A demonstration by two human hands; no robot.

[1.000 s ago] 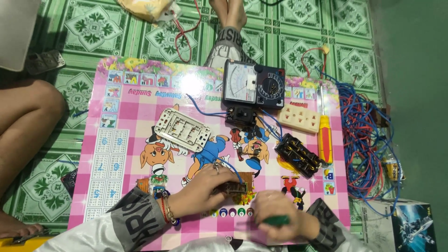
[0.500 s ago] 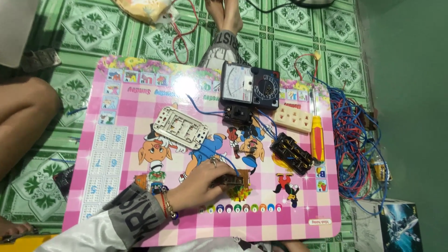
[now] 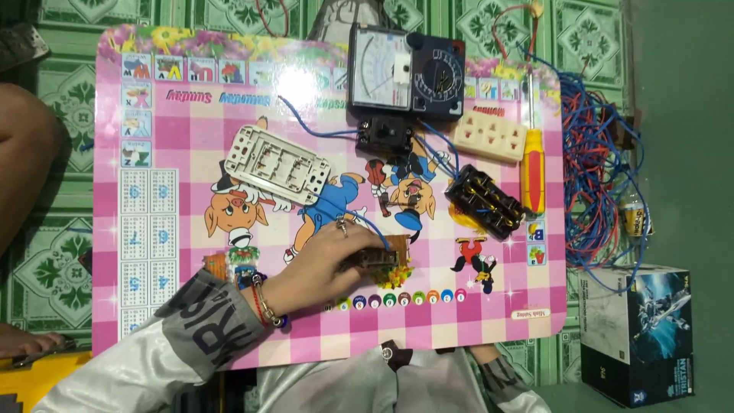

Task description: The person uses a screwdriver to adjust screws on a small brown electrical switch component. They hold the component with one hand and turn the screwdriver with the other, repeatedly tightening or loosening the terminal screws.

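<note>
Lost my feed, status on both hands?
Left hand pressing small circuit board on pink table. Right hand out of view. Blue wire beside fingers.

I see an analog multimeter (image 3: 407, 75) at the far edge of the pink cartoon board (image 3: 176, 191). A white switch plate (image 3: 277, 164) lies left of centre, a cream socket strip (image 3: 495, 135) and a yellow-handled screwdriver (image 3: 532, 170) to the right. Tangled blue and red wires (image 3: 600, 180) spill over the green tiled floor (image 3: 596, 30), near a dark box (image 3: 638, 330).

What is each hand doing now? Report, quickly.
Left hand: fingers closed on a small brown circuit board on the pink table.
Right hand: out of view.
</note>
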